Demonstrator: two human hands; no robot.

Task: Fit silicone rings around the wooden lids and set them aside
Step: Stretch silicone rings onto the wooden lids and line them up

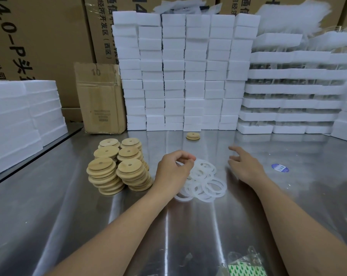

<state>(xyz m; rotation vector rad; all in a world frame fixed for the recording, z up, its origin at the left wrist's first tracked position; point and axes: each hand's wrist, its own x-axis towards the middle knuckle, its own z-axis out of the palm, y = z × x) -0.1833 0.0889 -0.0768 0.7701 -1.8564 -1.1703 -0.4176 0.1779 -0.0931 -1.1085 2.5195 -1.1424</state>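
Centre frame on the desk (168,226), pinching a silicone ring (178,163) over the ring pile (206,184) with the left grip (174,168), holding the right grip (246,166) spread right of it, wooden lid stacks (119,166) standing at centre left.

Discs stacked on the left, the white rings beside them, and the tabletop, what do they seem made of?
Discs: pale wood, possibly bamboo, matte; tan colour and faint grain.
Rings: probably silicone or soft rubber, translucent milky white; the table shows through them.
Tabletop: metal, likely stainless steel, with streaky brushed reflections.
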